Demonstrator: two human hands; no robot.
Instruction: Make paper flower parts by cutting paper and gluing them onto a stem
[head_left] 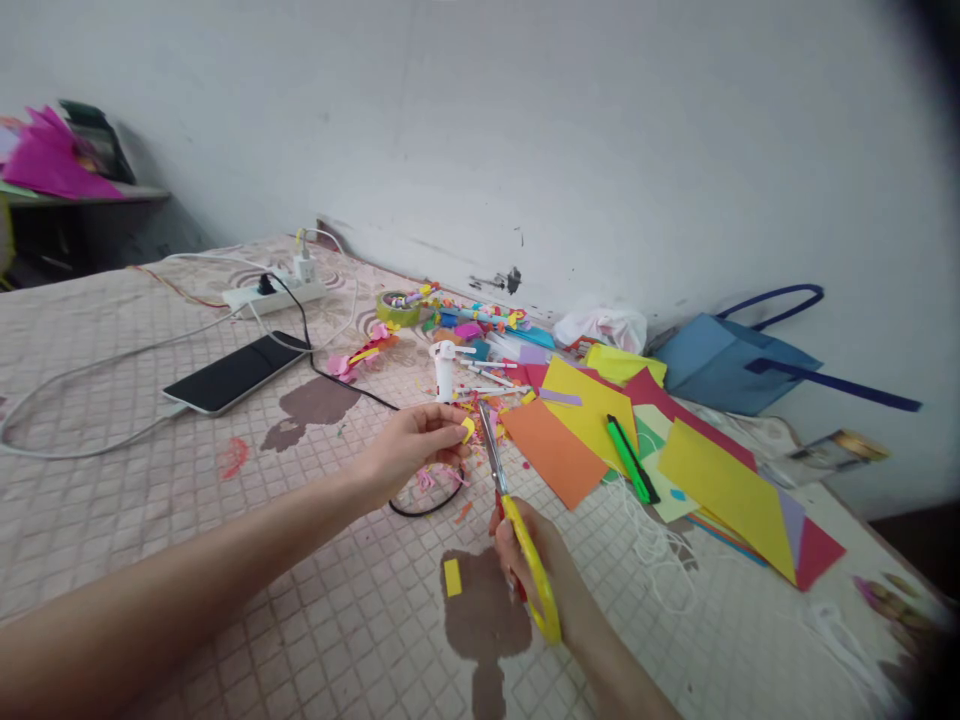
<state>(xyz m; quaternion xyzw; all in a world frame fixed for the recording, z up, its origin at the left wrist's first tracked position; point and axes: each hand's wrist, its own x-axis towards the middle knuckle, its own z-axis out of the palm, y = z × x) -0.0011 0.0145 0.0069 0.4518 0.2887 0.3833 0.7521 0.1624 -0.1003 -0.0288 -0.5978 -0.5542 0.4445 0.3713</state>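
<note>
Pinching grip of the left hand (409, 445) is holding a small yellow paper scrap (468, 430) above the pink quilted bed cover (300, 560) — the right hand (570, 592) is clasping yellow-handled metal scissors (517, 535), blades lying just beside the scrap — a flat orange paper sheet (555, 450) is lying near.
</note>
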